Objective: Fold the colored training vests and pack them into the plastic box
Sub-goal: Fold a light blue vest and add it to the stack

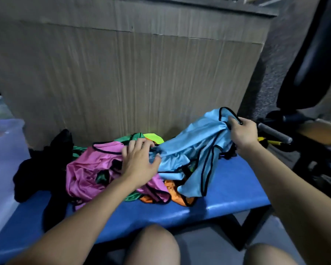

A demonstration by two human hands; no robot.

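Head view: a blue counter (227, 188) is seen carrying a heap of vests near its far edge, before a cardboard panel (122, 73). A translucent plastic box (2, 159) is seen at the counter's left end, well apart from the heap. The light blue vest (191, 150) is stretched with its long axis running from the middle of the heap up toward the counter's right end. A pink vest (84, 173) lies crumpled beside it, with green and orange ones beneath and a black cloth (42, 169) to the left. The blue vest's black-trimmed edge is gripped by the right hand (244, 133), fingers curled round it. The left hand (139, 161) is laid mostly flat where pink meets blue, its thumb hooked over the blue fabric. Separation of the blue vest appears underway; the right hand is nearer its free end.
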